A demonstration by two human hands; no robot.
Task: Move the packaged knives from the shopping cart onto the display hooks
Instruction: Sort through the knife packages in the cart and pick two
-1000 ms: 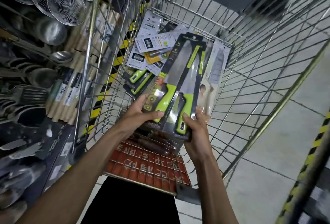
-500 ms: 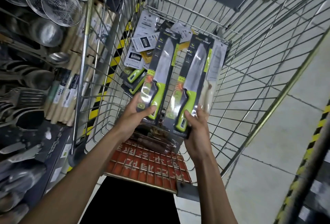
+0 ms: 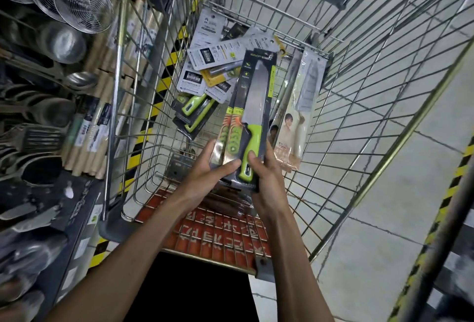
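Glossy flat knife packs [image 3: 252, 106] pinched by L hand [image 3: 205, 178] & R hand [image 3: 266, 180].

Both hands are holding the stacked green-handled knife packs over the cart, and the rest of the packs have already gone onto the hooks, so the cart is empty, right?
Not empty. The head view shows both hands, left hand and right hand, holding the green-handled knife packs over the cart, but loose packs remain inside.

Glossy plastic wraps the packaged knives [image 3: 252, 106]; blade bare metal, handle smooth green plastic. The shopping cart [image 3: 359, 106] is shiny wire metal.
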